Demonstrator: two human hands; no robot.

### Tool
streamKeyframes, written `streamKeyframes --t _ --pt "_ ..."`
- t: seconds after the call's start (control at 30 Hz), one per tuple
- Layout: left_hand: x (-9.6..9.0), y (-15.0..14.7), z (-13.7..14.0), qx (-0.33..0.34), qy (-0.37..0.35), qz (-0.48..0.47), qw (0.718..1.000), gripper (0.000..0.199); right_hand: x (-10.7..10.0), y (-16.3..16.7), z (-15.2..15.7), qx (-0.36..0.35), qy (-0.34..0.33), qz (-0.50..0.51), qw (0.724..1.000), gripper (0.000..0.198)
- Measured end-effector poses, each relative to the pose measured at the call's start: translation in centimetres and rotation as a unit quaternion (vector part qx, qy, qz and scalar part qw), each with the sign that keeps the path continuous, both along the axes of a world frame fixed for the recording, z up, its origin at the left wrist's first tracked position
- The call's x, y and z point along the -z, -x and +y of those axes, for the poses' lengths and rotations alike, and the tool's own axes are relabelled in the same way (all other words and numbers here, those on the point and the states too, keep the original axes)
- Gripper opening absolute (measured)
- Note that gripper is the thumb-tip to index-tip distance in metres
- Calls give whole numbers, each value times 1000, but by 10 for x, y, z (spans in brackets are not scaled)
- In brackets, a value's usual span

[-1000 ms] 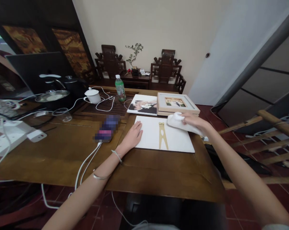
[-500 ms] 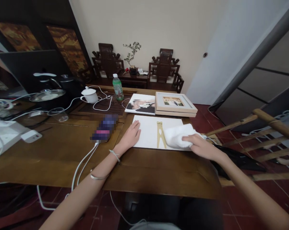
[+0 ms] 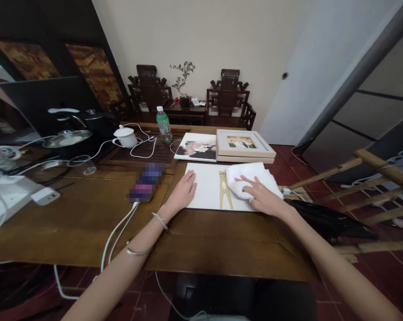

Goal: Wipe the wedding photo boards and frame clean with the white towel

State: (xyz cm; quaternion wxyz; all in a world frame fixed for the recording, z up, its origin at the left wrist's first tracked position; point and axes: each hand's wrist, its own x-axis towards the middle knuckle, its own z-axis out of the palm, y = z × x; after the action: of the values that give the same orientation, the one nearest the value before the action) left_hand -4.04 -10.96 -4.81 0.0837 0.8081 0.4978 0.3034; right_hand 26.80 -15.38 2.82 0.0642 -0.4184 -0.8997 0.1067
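Note:
A white rectangular panel (image 3: 206, 187) lies flat on the wooden table, with a tan cat-shaped piece (image 3: 225, 196) with two legs running down its middle. My left hand (image 3: 184, 189) rests flat on the panel's left edge, fingers stretched out and nothing held. On the panel's right part, a bunched white cloth (image 3: 255, 174) is under my right hand (image 3: 263, 198), whose fingers grip and press into it. The cloth hides the panel's right end.
Behind the panel lie a photo panel (image 3: 196, 147) and stacked picture frames (image 3: 244, 154). Leftward are a phone (image 3: 146, 183) on a white cable, a green bottle (image 3: 164, 125), a lidded cup (image 3: 125, 136), a plastic cup (image 3: 83, 165) and a power strip (image 3: 12, 198). A bamboo rack (image 3: 382, 165) stands right.
My right hand has shifted the cloth slightly up and left on the panel, and its fingers have spread more over it. My left hand has stayed in place.

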Motion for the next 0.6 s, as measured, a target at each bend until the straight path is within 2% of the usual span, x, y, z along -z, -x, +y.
streamKeyframes --t 0.17,0.27,0.37,0.47,0.6 --pt "1 0 0 1 -4 2 1000 45 -9 -8 -58 -24 21 5 999 39" --pt "2 -1 0 0 -7 1 1000 45 -8 -10 -72 -37 13 -1 999 32" --pt "2 0 0 -1 -6 -1 1000 45 -3 -11 -58 -32 -7 -13 999 24" --pt "1 0 0 0 -4 -3 1000 44 1 -8 -24 -9 -26 -14 1000 19" --pt "0 1 0 1 -5 1 1000 45 4 0 25 14 -34 -13 999 23"
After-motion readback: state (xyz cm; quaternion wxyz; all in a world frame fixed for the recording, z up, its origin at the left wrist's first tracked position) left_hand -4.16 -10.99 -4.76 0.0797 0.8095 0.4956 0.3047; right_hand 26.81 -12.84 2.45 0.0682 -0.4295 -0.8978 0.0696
